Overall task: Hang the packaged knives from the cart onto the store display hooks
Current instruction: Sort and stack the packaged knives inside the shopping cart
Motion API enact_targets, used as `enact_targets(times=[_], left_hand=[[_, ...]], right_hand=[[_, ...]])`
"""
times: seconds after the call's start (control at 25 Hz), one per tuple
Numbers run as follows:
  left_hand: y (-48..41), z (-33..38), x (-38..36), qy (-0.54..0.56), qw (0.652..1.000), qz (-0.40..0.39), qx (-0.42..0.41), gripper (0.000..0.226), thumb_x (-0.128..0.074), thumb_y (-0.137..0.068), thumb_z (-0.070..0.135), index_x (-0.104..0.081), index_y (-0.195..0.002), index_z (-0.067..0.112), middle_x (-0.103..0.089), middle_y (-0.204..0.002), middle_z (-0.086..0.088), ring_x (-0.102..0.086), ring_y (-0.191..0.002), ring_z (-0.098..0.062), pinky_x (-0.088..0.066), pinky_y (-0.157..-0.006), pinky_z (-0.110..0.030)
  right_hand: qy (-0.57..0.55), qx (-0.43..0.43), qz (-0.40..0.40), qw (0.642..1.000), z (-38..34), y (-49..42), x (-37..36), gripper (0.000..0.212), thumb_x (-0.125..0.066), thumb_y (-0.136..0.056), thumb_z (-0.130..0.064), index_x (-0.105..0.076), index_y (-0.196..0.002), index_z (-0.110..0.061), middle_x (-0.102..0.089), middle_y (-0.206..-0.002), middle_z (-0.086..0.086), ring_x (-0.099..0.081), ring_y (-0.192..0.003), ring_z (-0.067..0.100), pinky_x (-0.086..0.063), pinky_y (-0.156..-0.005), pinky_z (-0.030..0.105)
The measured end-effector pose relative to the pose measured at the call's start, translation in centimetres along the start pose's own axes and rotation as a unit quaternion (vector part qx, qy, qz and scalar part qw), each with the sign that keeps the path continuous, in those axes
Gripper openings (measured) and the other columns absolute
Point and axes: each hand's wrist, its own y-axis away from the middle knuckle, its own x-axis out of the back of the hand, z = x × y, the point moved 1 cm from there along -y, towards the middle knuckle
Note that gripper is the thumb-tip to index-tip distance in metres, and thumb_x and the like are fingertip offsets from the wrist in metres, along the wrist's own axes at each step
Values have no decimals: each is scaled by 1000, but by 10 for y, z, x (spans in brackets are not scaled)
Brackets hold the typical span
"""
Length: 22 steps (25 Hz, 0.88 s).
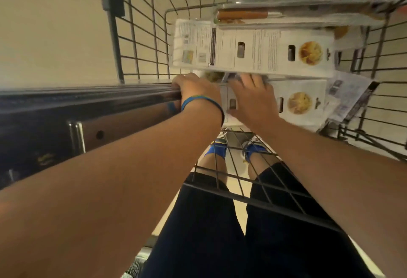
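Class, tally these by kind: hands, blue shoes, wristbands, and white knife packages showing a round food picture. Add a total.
Hands: 2 (left hand, right hand)
Blue shoes: 2 (left shoe, right shoe)
Wristbands: 1 (blue wristband)
White packages with a round food picture: 2 (upper package, lower package)
Total: 7

dark metal wire cart (141,42), glossy plastic-and-card knife packages (264,51)
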Motion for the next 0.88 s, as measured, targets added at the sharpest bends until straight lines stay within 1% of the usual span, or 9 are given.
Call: enact_targets(times=[0.08,0.2,0.28,0.4,0.44,0.6,0.72,0.8,0.88], left_hand=[[0,-7,-2,-40,999,-13,18,44,-46,-98,26,-44,-139,12,-50,-133,-20,-45,-121,-43,-34,-99,-63],[-6,-12,-1,-74,993,-62,65,52,-50,-97,24,-38,-145,8,-45,-140,-29,-39,-128,-50,-28,-105,-70],[-9,-9,-1,-64,993,-75,65,48,-50,-96,22,-43,-141,7,-49,-137,-27,-41,-127,-49,-28,-105,-69],[-5,-8,0,-38,996,-63,47,43,-44,-97,25,-45,-137,12,-54,-134,-21,-45,-124,-44,-32,-105,-65],[-3,-9,0,-38,996,-63,46,42,-42,-97,25,-46,-137,12,-54,-134,-20,-46,-123,-43,-32,-105,-63],[4,-16,5,-22,998,-52,37,44,-44,-96,23,-45,-138,12,-55,-133,-19,-47,-124,-42,-32,-105,-63],[10,-16,8,-18,999,-36,30,42,-40,-97,21,-46,-138,9,-54,-134,-19,-48,-124,-42,-31,-106,-64],[12,-15,9,-16,999,-36,33,39,-40,-97,19,-50,-134,8,-56,-131,-19,-50,-121,-42,-32,-105,-64],[13,-16,11,-14,998,-44,36,33,-43,-96,16,-54,-126,7,-59,-120,-18,-55,-112,-41,-35,-102,-63]], right_hand=[[-16,-11,-16,1000,4,-6,7,73,-83,-74,-46,-55,-135,-17,-58,-133,6,-52,-122,30,-46,-92,43],[-33,-16,-59,998,11,-6,11,67,-76,-83,-49,-53,-136,-17,-59,-134,7,-53,-125,30,-44,-99,44],[-10,-25,-76,997,17,-9,14,66,-73,-83,-57,-55,-132,-17,-61,-130,8,-55,-123,30,-44,-100,45],[45,-49,-98,993,28,-14,15,72,-68,-79,-72,-61,-126,-18,-65,-123,7,-58,-118,29,-39,-100,44],[54,-54,-98,992,29,-12,13,75,-68,-78,-74,-61,-127,-18,-63,-125,8,-56,-120,29,-38,-101,44],[68,-57,-26,996,29,2,2,85,-75,-70,-72,-62,-126,-10,-61,-126,12,-53,-121,31,-35,-107,50],[21,-90,-38,995,34,-2,8,85,-73,-74,-71,-61,-130,-8,-54,-138,9,-45,-131,33,-22,-117,59],[17,-101,-41,994,40,-6,14,81,-70,-79,-68,-57,-134,-9,-52,-139,9,-45,-131,34,-26,-114,58],[8,-108,-10,994,49,-10,23,74,-70,-82,-64,-57,-132,-11,-56,-132,10,-51,-124,34,-35,-106,51]])
